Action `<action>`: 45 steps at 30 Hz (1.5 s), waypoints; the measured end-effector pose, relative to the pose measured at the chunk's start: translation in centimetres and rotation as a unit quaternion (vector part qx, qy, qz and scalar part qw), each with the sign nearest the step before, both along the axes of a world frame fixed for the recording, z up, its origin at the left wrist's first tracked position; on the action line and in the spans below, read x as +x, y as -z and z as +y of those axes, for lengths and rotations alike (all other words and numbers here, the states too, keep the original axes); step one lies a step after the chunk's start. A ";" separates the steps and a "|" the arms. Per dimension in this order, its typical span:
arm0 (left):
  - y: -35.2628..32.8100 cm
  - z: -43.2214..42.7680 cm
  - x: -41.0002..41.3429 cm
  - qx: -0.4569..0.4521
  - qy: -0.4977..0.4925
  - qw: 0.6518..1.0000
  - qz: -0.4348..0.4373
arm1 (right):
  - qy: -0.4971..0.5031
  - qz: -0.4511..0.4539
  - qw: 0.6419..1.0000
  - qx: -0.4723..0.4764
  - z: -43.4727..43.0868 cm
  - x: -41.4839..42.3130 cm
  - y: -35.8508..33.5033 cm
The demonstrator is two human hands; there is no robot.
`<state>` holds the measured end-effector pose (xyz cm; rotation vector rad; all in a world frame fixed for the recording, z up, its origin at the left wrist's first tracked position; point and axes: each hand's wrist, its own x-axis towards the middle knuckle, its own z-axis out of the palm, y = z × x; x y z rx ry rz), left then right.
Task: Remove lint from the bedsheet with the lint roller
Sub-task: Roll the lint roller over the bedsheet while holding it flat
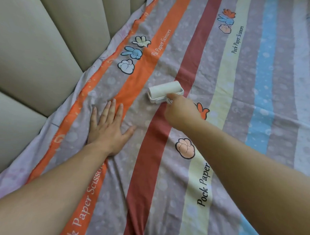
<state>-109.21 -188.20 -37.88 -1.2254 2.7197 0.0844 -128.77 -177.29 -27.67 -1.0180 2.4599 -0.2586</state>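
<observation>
The bedsheet point(256, 103) is spread over the bed, striped in orange, dark red, pale yellow, blue and dotted mauve, and printed with cartoon hands and "Pock Paper Scissors". A padded beige headboard point(39, 43) is seen along its far left edge. The left hand point(108, 128) is laid flat on the sheet, fingers straight and spread. The right hand point(181, 109) is curled round the handle of the white lint roller point(164, 92), which is set on the sheet beside the dark red stripe.

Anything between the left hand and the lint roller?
Head view: nothing but bare bedsheet, striped orange and grey there. The left hand lies flat on it; the right hand grips the lint roller.
</observation>
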 end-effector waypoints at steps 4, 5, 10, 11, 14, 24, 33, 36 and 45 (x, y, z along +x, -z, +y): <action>0.4 -0.1 0.0 0.012 0.001 1.000 0.005 | -0.021 0.030 0.999 0.022 0.6 0.6 2.3; 0.3 -0.2 -0.1 0.013 0.002 1.000 0.004 | -0.023 0.033 0.999 0.025 1.6 0.9 2.5; -0.1 -0.1 -0.3 0.030 -0.002 0.999 -0.020 | -0.022 0.011 0.999 0.028 8.0 2.8 2.0; -0.4 -0.1 -0.4 0.034 -0.004 0.999 -0.024 | -0.017 0.001 0.999 0.032 9.4 3.3 1.7; -1.0 0.3 -0.6 0.045 -0.010 0.998 -0.030 | -0.020 -0.011 0.998 0.054 13.6 4.7 0.8; -1.7 1.3 1.8 0.013 -0.007 1.000 0.000 | -0.059 -0.025 0.979 0.193 20.7 5.1 -4.7; -1.4 -0.2 2.2 -0.013 -0.037 0.999 0.015 | -0.035 -0.017 0.999 -0.005 2.9 2.2 -3.4; -1.0 -1.2 2.6 0.002 -0.032 0.999 0.019 | -0.025 -0.027 0.999 -0.032 -2.0 2.7 -0.3; -0.7 -1.7 2.5 0.033 -0.032 0.999 0.024 | -0.036 -0.014 0.999 0.028 5.3 5.2 1.0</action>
